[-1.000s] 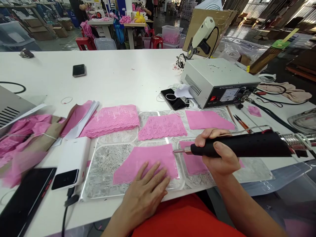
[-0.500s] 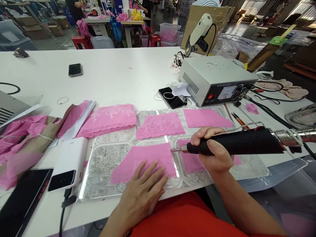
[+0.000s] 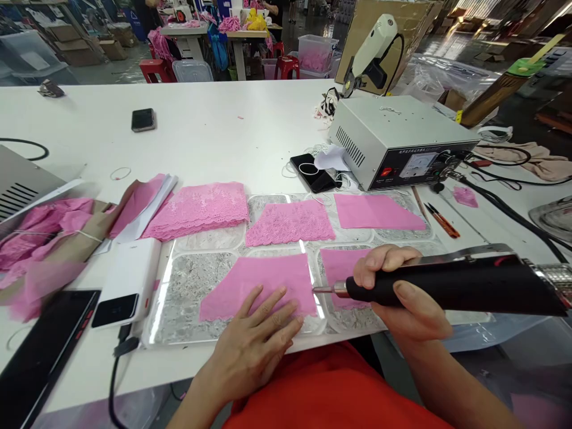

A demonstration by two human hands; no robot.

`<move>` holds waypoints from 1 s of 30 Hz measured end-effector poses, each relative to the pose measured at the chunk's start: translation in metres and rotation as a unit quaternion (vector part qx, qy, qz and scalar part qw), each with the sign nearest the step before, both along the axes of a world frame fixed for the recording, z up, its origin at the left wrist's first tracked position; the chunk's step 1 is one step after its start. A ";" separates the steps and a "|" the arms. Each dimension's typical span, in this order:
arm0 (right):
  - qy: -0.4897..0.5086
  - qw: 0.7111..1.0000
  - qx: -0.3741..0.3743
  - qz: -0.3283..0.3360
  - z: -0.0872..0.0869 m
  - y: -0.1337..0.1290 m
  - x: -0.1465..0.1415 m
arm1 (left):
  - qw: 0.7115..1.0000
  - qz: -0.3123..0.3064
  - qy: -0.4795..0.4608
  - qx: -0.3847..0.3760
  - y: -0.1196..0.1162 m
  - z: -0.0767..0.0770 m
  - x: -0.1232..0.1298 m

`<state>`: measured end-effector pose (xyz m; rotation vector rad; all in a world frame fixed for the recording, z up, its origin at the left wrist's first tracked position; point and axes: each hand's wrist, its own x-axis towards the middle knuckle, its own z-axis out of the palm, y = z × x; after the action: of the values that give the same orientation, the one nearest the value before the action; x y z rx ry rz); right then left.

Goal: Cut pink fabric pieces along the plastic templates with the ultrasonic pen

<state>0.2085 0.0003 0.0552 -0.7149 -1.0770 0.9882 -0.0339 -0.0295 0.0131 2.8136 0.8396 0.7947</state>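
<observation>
The left hand lies palm down, fingers spread, on a pink cloth over a patterned mat; light or uneven pressure could let the thin cloth creep or pucker. The right hand grips a thick black tool, its metal tip at the cloth's right edge, seemingly touching, though that is hard to tell. A wobble there could nick the edge, or reach the fingertips if they strayed closer. The neighbouring pink piece, partly under the tool, could be dragged askew. Farther off on the counter, the cable from the grey box could snag and jerk the tool.
</observation>
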 end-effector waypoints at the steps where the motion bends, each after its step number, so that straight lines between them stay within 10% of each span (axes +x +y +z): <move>1: -0.001 1.000 0.002 0.001 0.000 0.000 0.000 | 1.000 0.000 0.001 0.000 0.000 0.000 0.000; 19: 0.007 1.000 0.019 -0.017 0.002 0.005 0.012 | 1.000 0.002 0.019 0.006 0.000 0.007 0.002; 30: 0.032 0.990 0.021 -0.135 -0.007 0.040 0.031 | 0.997 0.061 0.038 0.022 0.020 0.000 0.082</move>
<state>0.2393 0.0408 0.0485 -0.7658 -0.9154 0.7495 0.0483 -0.0093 0.0129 2.8703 1.0260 0.7359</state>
